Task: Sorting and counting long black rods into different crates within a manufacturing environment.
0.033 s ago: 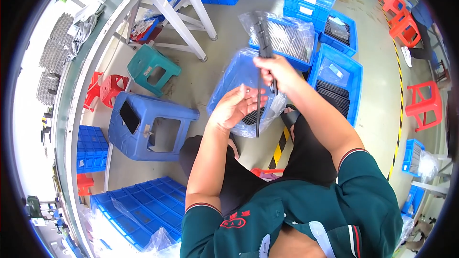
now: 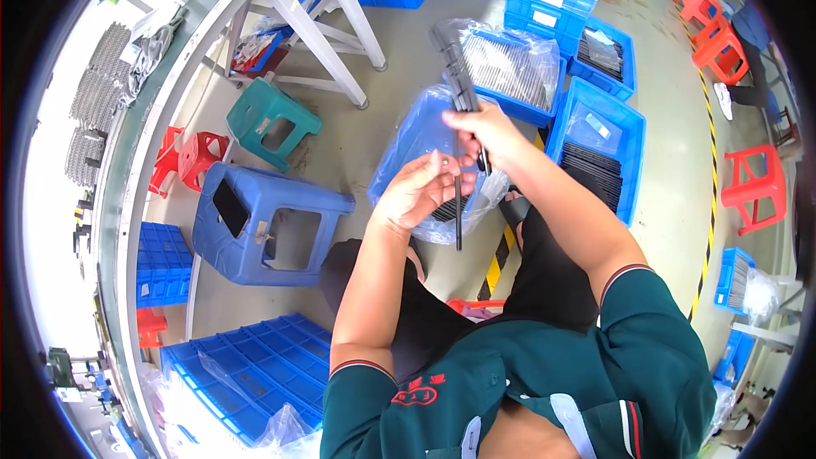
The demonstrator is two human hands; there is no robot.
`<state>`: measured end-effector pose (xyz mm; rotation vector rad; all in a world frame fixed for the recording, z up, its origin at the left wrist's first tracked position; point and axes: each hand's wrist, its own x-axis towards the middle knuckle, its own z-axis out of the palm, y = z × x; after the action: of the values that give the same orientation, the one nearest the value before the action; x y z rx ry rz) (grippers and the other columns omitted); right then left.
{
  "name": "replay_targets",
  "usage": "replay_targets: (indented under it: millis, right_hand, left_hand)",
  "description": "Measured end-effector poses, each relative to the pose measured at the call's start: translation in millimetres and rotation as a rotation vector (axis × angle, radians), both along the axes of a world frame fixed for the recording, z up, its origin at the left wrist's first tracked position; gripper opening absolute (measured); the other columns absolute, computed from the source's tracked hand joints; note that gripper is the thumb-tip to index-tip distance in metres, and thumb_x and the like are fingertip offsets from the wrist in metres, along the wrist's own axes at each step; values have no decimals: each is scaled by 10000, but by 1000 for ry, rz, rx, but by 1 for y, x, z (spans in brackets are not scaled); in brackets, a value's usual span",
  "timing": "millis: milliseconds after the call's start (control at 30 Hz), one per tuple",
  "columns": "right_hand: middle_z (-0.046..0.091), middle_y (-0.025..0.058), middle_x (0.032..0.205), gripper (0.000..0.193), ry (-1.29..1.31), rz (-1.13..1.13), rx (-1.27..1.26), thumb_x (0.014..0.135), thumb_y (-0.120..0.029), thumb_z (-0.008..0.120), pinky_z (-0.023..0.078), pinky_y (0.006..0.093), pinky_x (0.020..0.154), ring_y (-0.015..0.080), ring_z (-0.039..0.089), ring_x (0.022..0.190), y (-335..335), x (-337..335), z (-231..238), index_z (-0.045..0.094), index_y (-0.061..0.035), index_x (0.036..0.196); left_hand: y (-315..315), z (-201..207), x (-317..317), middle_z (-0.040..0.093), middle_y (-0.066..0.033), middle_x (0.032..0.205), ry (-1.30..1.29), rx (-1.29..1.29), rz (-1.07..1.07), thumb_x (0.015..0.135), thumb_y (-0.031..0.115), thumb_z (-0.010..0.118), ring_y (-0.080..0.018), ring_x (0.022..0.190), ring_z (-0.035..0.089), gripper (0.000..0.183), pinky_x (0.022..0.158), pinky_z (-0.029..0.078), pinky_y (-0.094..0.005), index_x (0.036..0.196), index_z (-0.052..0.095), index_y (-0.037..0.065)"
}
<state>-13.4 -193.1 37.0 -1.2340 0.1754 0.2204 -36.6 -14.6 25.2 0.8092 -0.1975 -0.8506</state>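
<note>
My right hand (image 2: pixel 484 132) is closed around a bundle of long, thin black strips (image 2: pixel 459 76). The bundle slants up and away to the left, and its top is blurred. Just left of it and slightly nearer me, my left hand (image 2: pixel 425 189) has its palm turned up and its fingers curled at a single thin black rod (image 2: pixel 459 225). That rod hangs nearly upright, its lower end free. Below both hands stands a blue bin (image 2: pixel 387 172) lined with clear plastic, holding more black strips (image 2: pixel 444 209), partly hidden by my left hand.
Blue crates of strips (image 2: pixel 629 140) stand to the right, with a bagged crate (image 2: pixel 518 72) ahead. To my left are a blue stool (image 2: pixel 255 238) bearing a dark flat device (image 2: pixel 230 208), a green stool (image 2: pixel 272 123) and a long workbench (image 2: pixel 140 153). Stacked crates (image 2: pixel 255 365) sit at lower left.
The bundle's top has swung to the left with my right hand tilting. The single rod has dropped slightly, and my left fingers have drawn in closer around it.
</note>
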Motion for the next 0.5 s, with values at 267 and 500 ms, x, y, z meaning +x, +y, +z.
replay_targets:
  millis: [267,500]
  right_hand:
    - [510,-3,596,250,-82,139,-277,777,-239,711,371,238,426,75,473,483,21,-3,-4,548,-53,739]
    - [556,21,608,235,-124,282,-480,875,-219,592,385,229,419,72,478,442,18,-22,16,508,-32,989]
  left_hand:
    - [-1,0,-8,453,9,709,-26,206,-121,889,344,580,-74,577,357,344,502,293,-205,856,571,1]
    - [40,-3,20,426,21,646,-14,343,635,918,316,543,-76,509,359,313,457,303,-222,827,581,19]
